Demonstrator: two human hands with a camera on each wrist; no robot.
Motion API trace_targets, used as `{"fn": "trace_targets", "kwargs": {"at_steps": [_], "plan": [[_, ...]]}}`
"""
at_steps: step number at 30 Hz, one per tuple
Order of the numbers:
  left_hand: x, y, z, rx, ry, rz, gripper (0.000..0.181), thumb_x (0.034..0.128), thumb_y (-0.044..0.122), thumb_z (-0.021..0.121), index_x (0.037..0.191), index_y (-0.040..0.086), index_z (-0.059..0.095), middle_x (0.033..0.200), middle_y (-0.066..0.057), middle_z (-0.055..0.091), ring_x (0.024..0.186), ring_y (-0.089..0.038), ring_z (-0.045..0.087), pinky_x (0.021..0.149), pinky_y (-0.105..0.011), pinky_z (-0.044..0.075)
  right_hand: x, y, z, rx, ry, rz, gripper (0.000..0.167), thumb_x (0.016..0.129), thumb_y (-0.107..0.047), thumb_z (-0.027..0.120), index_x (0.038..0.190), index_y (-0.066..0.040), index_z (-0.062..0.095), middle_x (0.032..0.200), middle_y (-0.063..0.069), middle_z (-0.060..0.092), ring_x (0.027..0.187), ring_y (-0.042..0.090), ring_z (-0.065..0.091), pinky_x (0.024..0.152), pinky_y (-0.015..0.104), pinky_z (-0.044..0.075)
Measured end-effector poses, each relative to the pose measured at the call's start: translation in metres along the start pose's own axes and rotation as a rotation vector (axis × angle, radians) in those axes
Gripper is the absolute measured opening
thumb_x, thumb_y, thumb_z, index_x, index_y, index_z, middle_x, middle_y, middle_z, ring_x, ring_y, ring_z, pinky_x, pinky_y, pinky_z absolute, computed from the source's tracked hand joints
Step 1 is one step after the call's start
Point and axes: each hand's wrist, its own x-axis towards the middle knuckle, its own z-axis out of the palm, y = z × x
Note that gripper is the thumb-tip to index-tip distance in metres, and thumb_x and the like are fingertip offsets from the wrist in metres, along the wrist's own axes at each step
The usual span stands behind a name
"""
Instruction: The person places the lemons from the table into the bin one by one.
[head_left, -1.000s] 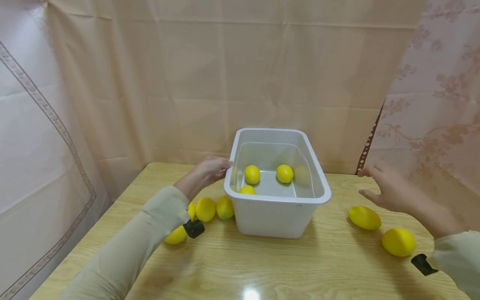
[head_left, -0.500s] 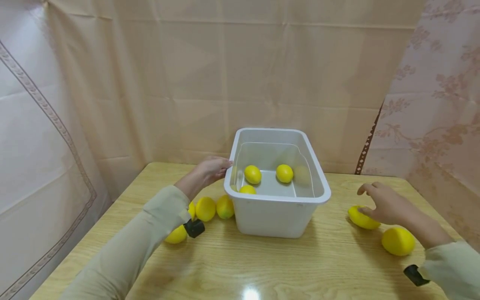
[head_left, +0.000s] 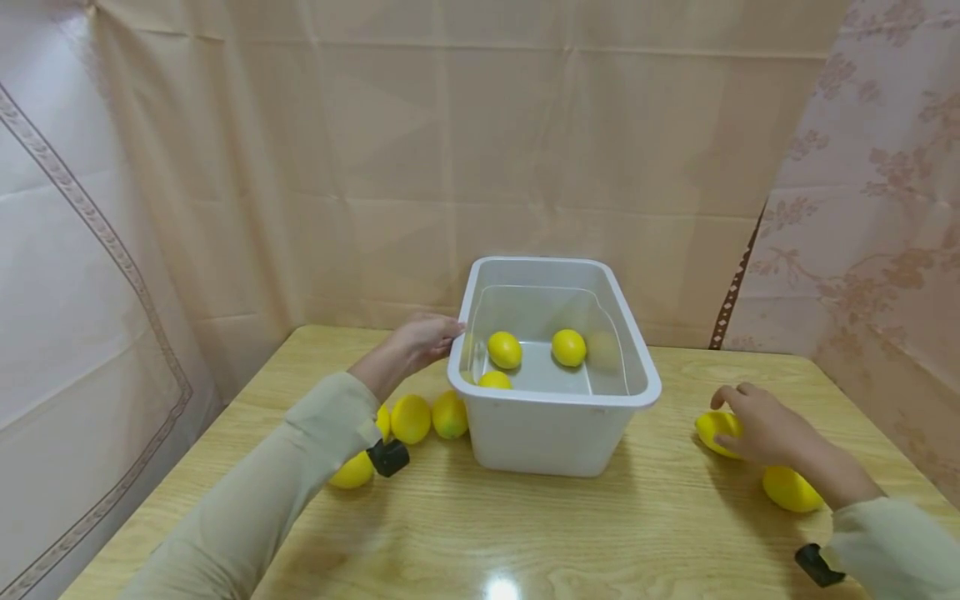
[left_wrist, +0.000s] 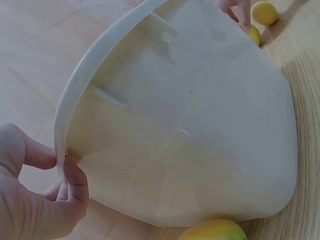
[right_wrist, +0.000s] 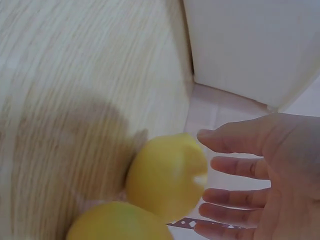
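Note:
My left hand pinches the left rim of a white plastic bin between thumb and curled fingers, as the left wrist view also shows on the bin. Inside the bin lie 3 lemons, one of them a lemon on the right of its floor. On the right side of the table, my right hand hovers at a lemon, thumb and fingers spread about it. In the right wrist view those fingers are fairly straight, and contact with the lemon cannot be made out.
Just below my right wrist lies a second lemon. Left of the bin are several more, including a lemon and a lemon partly behind my left sleeve. A beige cloth hangs behind the wooden table.
My right hand has come down and slightly left onto the nearer lemon's side, its fingers bending. My left hand and the bin have stayed where they were.

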Motion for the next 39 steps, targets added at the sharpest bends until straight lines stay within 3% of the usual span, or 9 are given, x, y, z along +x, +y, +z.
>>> {"fn": "trace_targets", "kwargs": {"at_steps": [13,19,28,39], "plan": [[-0.002,0.001,0.000,0.015,0.000,0.004,0.041,0.0975,0.007,0.050,0.135,-0.008,0.046,0.134,-0.017,0.053,0.095,-0.013,0.055,0.111,-0.031,0.042,0.004,0.007,0.016,0.016,0.034,-0.015,0.045,0.075,-0.014,0.078,0.109,0.003,0.056,0.093,0.023,0.053,0.078,0.031,0.054,0.068,0.050,0.052],[-0.002,0.001,0.000,0.015,0.001,0.005,0.041,0.0971,0.007,0.051,0.135,-0.008,0.047,0.122,-0.013,0.055,0.095,-0.014,0.055,0.111,-0.031,0.043,0.005,0.010,0.022,0.015,0.045,-0.028,0.046,0.073,-0.013,0.079,0.108,0.004,0.055,0.094,0.025,0.055,0.078,0.030,0.055,0.069,0.049,0.052],[-0.001,0.001,0.001,0.008,0.003,0.002,0.041,0.0974,0.006,0.050,0.136,-0.008,0.045,0.140,-0.019,0.049,0.115,-0.021,0.053,0.112,-0.031,0.041,0.005,0.013,0.025,0.034,0.042,-0.044,0.048,0.072,-0.010,0.080,0.108,0.004,0.053,0.093,0.024,0.055,0.076,0.027,0.053,0.067,0.044,0.052],[0.001,0.000,0.001,0.006,-0.001,-0.005,0.042,0.0976,0.005,0.049,0.137,-0.008,0.045,0.141,-0.020,0.048,0.108,-0.018,0.053,0.112,-0.031,0.041,0.005,0.011,0.028,0.049,0.054,-0.047,0.048,0.070,-0.013,0.081,0.107,0.002,0.054,0.094,0.022,0.056,0.076,0.024,0.052,0.065,0.040,0.050]]}}
